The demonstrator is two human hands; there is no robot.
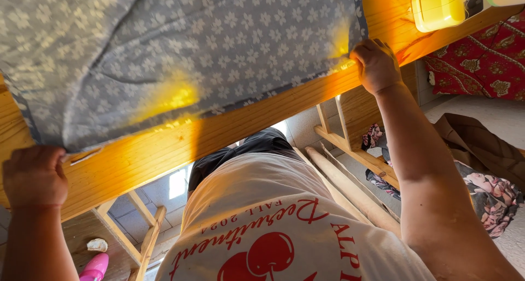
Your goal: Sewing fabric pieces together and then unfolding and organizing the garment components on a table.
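Both your hands at edge of blue-grey floral sheet (180, 46), which lies on mattress over wooden bed frame (164, 144). L hand (34, 176) fisted, pinching sheet corner against frame rail. R hand (375, 65) fingers curled shut on sheet's opposite corner. Yellow lamp (437, 6) on frame, upper right. Red patterned cloth (486, 62) beyond.

Grey-blue sheet (180, 46) with pale flowers; orange-yellow wooden frame (219, 133).

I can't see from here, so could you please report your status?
Left hand and right hand each grip an edge of the blue flowered sheet. Sheet lies over the wooden frame. Nothing blocking.
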